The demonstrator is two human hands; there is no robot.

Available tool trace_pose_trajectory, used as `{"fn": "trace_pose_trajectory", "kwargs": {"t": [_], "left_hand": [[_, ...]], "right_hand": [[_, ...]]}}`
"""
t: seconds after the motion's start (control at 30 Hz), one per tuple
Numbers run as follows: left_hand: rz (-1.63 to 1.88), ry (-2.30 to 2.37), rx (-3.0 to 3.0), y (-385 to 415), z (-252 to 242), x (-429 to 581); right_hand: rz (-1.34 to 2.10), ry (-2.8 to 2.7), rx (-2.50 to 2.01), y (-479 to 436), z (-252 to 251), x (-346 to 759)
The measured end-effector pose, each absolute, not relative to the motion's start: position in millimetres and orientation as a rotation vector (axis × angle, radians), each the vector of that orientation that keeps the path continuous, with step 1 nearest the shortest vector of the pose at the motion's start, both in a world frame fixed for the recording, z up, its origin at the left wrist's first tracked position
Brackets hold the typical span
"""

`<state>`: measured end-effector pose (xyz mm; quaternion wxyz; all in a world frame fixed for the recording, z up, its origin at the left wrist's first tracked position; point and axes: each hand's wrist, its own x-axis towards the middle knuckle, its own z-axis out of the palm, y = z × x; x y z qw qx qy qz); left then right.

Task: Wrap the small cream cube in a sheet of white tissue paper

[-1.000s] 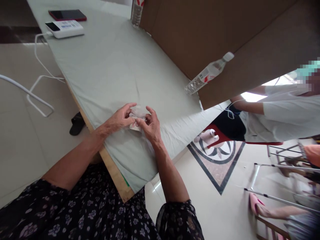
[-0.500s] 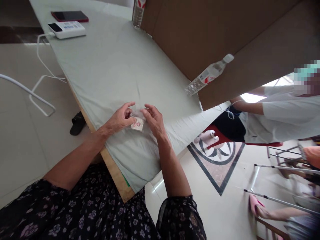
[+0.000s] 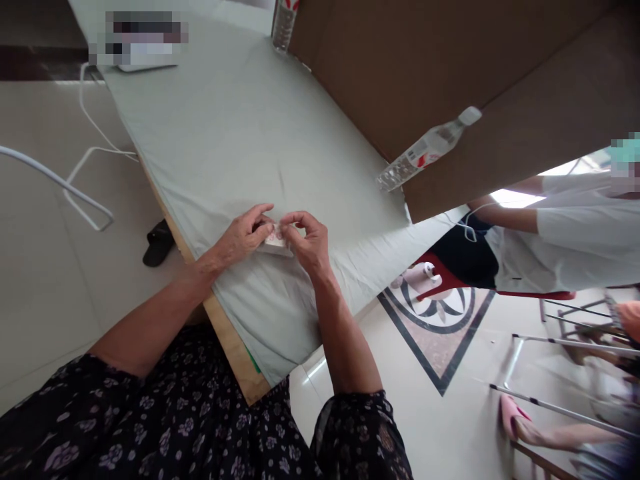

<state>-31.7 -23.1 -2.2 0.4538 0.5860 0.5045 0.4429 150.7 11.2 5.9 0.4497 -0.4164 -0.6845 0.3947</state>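
Note:
Low over the table's near corner, my two hands meet at a small white packet with red print (image 3: 276, 239). My left hand (image 3: 245, 233) grips its left side, thumb on top. At the packet's right end, the thumb and index finger of my right hand (image 3: 309, 241) pinch its edge. Thin clear plastic seems to surround it, but the fingers cover much of the packet. Beneath lies the pale green cloth of the table (image 3: 225, 133).
A plastic bottle (image 3: 427, 150) leans against a brown cardboard panel (image 3: 380, 73); another bottle (image 3: 285, 27) stands farther back. A white device (image 3: 147, 65) with a cable lies at the far left. A seated person in a white shirt (image 3: 585, 233) is at the right.
My right hand has closed in on the packet and now pinches its right side. The packet has tilted, showing more of its front edge. The view has shifted slightly.

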Motion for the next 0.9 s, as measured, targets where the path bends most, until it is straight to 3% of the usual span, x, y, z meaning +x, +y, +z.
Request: {"fn": "trace_pose_trajectory", "kwargs": {"t": [0.17,0.27,0.4,0.53,0.63,0.9], "left_hand": [[1.099,1.277,1.535,-24.7,-1.4,-31.8],[1.107,1.283,1.538,-24.9,-3.9,-31.1],[1.146,1.249,1.44,-23.3,-9.5,-31.3],[1.156,1.266,1.346,-25.4,-8.9,-39.2],[1.084,1.28,1.437,-30.7,-5.4,-49.0],[0.921,1.264,1.72,-35.6,-7.3,-53.5]], "right_hand": [[0.462,-2.098,-1.015,-19.2,15.9,157.2],[0.354,-2.241,-0.96,-34.5,22.3,162.7],[0.507,-1.992,-1.012,-32.0,15.6,175.2],[0.925,-1.595,-1.156,-12.2,-5.9,192.0],[1.119,-1.619,-1.187,-7.0,-14.4,197.4],[1.095,-1.923,-1.127,-8.0,-14.4,180.9]]}}
